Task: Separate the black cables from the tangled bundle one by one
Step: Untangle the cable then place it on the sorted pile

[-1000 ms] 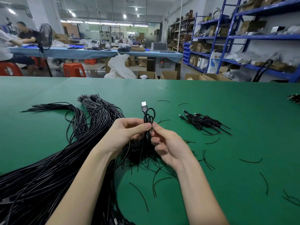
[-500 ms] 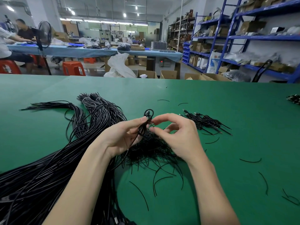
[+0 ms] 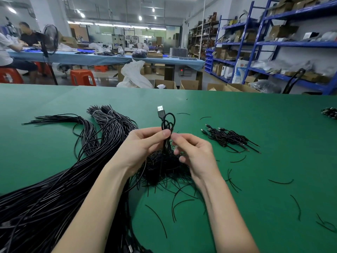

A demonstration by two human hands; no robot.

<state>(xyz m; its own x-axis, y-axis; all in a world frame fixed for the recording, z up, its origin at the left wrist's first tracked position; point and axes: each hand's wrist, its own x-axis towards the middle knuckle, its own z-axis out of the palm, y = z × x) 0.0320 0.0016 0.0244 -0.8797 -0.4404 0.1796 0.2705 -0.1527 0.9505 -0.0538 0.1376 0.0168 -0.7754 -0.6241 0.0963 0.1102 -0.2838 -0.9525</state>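
Nearest me, a thick bundle (image 3: 54, 189) of long black cables sweeps from the lower left corner across the green tabletop (image 3: 273, 125), its far ends fanning out toward the middle. Loose short ties (image 3: 182, 203) lie scattered below and to the right of my forearms.

My hands meet above a dark heap of ties (image 3: 164, 167). My left hand (image 3: 140, 148) pinches a looped cable (image 3: 168, 125) between thumb and fingers, the coil standing upright above my thumb with its silver USB plug (image 3: 160, 108) pointing up. My right hand (image 3: 195, 152) has its fingers curled, thumb and forefinger closed at the cable just beside my left thumb; I cannot tell whether they grip the cable itself or a tie around it. The two hands are almost touching.

Farther right, well apart from the bundle, a small pile (image 3: 231, 137) of coiled cables lies on the tabletop. At the far right edge another coil (image 3: 330, 114) is partly cut off.

Beyond the tabletop stand orange stools (image 3: 83, 77), a white bag (image 3: 135, 75), cardboard boxes (image 3: 189, 84), a long blue table (image 3: 109, 59) with people seated at its left end, and blue shelving (image 3: 273, 42) at right.
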